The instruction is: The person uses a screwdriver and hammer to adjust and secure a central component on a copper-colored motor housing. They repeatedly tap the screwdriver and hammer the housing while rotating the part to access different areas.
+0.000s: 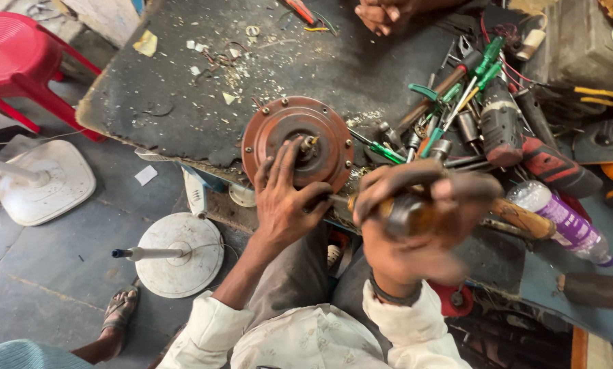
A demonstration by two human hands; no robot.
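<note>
Grey tiled floor (40, 266), red plastic stool (19, 55) (upper left), scuffed workbench (149, 102)

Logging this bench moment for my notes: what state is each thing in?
Round rust-red metal motor housing: flat on the bench, shaft up.
Left hand: fingers pressed on the housing.
Right hand: closed around an amber-handled screwdriver, blurred.
Clear plastic bottle with purple label: lying down.
Red plastic stool: upright.

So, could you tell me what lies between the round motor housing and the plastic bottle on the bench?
In the head view, the right hand gripping a screwdriver handle lies between the motor housing and the bottle.
</note>
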